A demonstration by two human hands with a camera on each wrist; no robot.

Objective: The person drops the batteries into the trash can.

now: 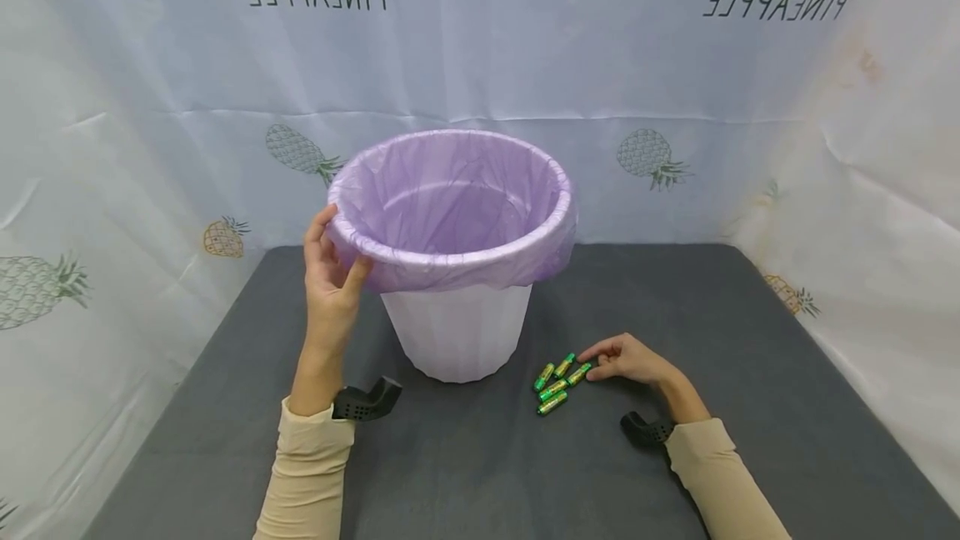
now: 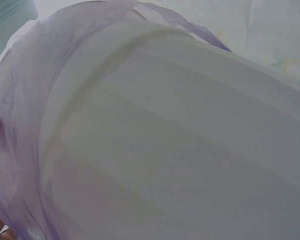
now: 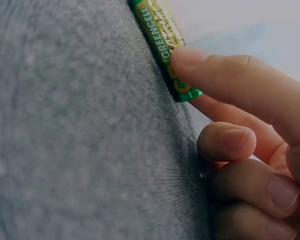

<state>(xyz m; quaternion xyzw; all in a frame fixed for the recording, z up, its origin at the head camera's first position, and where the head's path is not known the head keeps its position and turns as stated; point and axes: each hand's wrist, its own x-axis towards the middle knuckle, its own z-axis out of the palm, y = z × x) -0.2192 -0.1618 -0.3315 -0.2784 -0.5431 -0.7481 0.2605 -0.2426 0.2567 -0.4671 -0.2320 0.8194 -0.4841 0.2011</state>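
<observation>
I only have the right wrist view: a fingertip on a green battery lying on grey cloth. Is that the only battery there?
Observer: No. The head view shows four batteries in a loose cluster; the right hand touches the one farthest right.
Operator: What stands near them?
Observer: A white bin lined with a purple bag, just left of the batteries on the grey table.
Operator: And the other hand?
Observer: The left hand grips the bin's rim on its left side, thumb over the bag's folded edge.
</observation>
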